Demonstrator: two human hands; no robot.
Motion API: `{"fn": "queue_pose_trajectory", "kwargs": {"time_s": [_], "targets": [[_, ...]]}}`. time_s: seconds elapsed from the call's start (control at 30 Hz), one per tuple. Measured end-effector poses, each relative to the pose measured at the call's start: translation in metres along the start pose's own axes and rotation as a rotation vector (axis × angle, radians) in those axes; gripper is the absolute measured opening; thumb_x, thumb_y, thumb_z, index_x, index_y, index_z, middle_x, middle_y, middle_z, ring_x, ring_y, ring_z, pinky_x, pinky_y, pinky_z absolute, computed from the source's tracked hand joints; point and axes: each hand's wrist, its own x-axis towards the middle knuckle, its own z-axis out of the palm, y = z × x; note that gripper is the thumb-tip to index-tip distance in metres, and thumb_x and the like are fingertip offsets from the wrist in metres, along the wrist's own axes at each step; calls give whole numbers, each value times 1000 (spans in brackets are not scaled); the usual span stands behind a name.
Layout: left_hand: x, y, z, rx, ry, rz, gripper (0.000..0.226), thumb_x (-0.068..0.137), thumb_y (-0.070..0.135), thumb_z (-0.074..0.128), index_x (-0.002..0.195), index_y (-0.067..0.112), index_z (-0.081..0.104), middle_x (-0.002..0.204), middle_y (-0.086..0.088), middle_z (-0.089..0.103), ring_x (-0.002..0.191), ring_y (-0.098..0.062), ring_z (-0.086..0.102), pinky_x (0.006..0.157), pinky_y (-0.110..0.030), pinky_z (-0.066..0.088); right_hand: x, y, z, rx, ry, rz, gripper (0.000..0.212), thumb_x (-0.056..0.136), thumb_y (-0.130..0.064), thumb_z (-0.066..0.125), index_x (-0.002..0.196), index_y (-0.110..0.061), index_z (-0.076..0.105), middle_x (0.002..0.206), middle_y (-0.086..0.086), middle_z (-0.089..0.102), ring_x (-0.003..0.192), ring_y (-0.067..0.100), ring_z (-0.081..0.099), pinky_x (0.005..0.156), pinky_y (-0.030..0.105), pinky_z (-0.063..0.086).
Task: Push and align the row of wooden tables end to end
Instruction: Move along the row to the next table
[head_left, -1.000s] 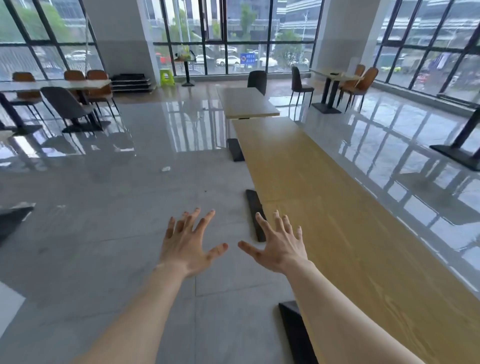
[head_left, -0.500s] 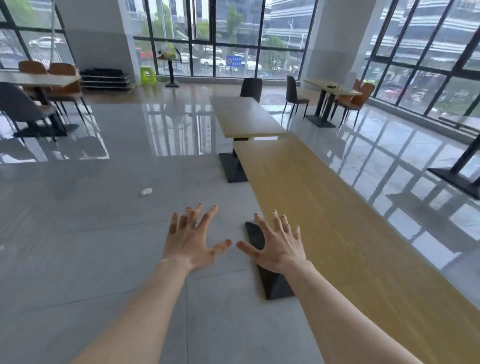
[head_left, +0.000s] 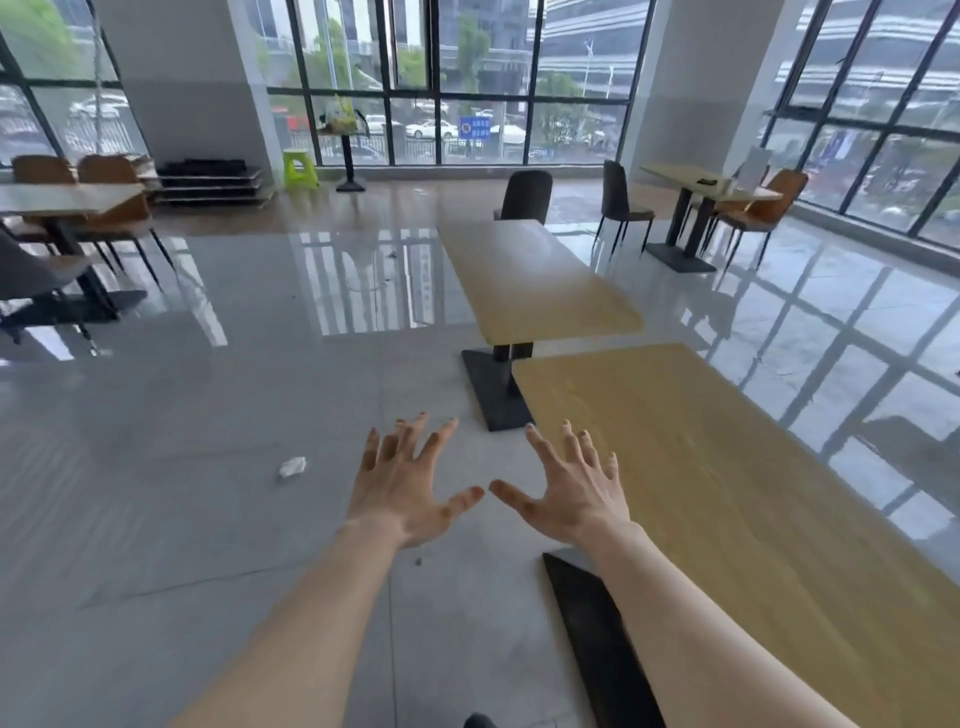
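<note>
A long wooden table (head_left: 727, 493) runs along my right side, from the lower right toward the middle. Beyond its far end stands a second wooden table (head_left: 535, 280), shifted to the left and slightly angled, so the two tops do not line up. My left hand (head_left: 405, 488) and my right hand (head_left: 566, 493) are stretched out in front of me, fingers spread, holding nothing. The left hand hovers over the floor. Over the left edge of the near table hangs the right hand; whether it touches the wood I cannot tell.
Black table bases (head_left: 493, 389) (head_left: 597, 639) lie on the glossy grey floor. A crumpled white scrap (head_left: 292, 466) lies left of my hands. Dark chairs (head_left: 524, 197) stand behind the far table. More tables and chairs stand at the far left (head_left: 67, 208) and far right (head_left: 711, 192).
I have walked forward along the row: the far table and its base are much nearer. Both hands stay spread in front of me, empty.
</note>
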Motion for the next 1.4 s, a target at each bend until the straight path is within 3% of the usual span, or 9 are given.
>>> {"fn": "queue_pose_trajectory", "kwargs": {"time_s": [0.3,0.53,0.7,0.9,1.4], "targets": [[294,-84,-18,3,-44,-31,92,86,86,35,159,47,-5,173,0,0,159,-25,-5,127,-52,-9,314,-24,-43,-6,-39,-16,104,76,-96,28,161,-43,0,172,5,-5,157,29,-9,124,60,0],[520,-189,-8,-3,-47,-36,93,85,88,32,159,47,-4,173,1,3,159,-25,-3,127,-52,-6,553,-71,-44,-18,-70,-19,103,78,-95,29,161,-42,-1,172,6,-6,157,30,-9,125,59,0],[697,-268,-26,-34,-63,-5,93,85,87,35,160,46,-3,173,2,1,159,-25,-3,127,-51,-7,738,-117,-60,-23,-53,33,117,60,-102,12,160,-44,-3,172,8,-6,157,32,-7,124,60,1],[909,-340,-70,-11,-50,66,93,85,87,34,159,46,-4,173,2,0,159,-24,-6,127,-51,-9,939,-151,-104,7,-27,68,104,76,-96,29,161,-44,-1,172,6,-6,157,31,-7,125,60,0],[1443,-437,-79,44,-91,183,93,85,88,34,159,47,-5,173,3,0,159,-24,-6,126,-51,-12,1460,-151,-156,55,10,193,103,78,-95,30,161,-43,-2,172,7,-8,157,31,-9,125,59,0]]}}
